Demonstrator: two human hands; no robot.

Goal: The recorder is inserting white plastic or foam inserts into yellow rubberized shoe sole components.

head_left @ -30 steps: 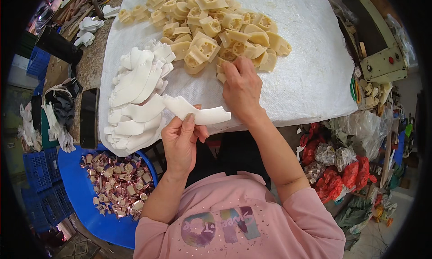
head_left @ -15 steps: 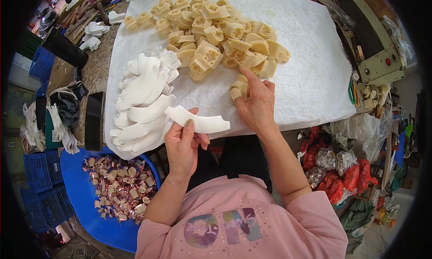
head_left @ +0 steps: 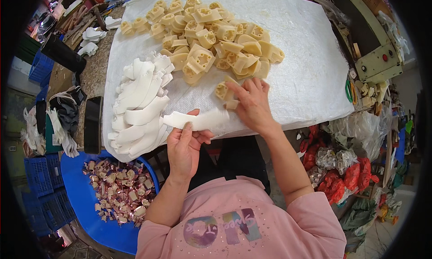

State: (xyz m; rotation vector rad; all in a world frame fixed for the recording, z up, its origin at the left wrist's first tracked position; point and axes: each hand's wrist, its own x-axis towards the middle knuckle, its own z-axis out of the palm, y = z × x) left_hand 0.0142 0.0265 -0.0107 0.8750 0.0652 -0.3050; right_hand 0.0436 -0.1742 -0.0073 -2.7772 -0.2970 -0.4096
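Note:
My left hand (head_left: 183,151) pinches a curved white strip (head_left: 198,120) between thumb and fingers, holding it level at the table's near edge. The strip's right end is smeared by motion. Just right of it, my right hand (head_left: 255,106) grips a beige hollow moulded piece (head_left: 222,91), fingers curled over its right side and partly hiding it. A heap of similar beige moulded pieces (head_left: 208,33) lies at the far middle of the table. Overlapping white strips (head_left: 140,110) form a stack left of my left hand.
White woven sheeting (head_left: 310,79) covers the table. A dark phone (head_left: 93,124) lies at its left. Below stands a blue tub (head_left: 101,229) of shiny pinkish pieces (head_left: 119,191). Red plastic bags (head_left: 348,180) are at the right, below a control box with buttons (head_left: 380,65).
My right hand has drawn the beige piece left and nearer, away from the heap and toward the white strip. My left hand still holds the strip in nearly the same place.

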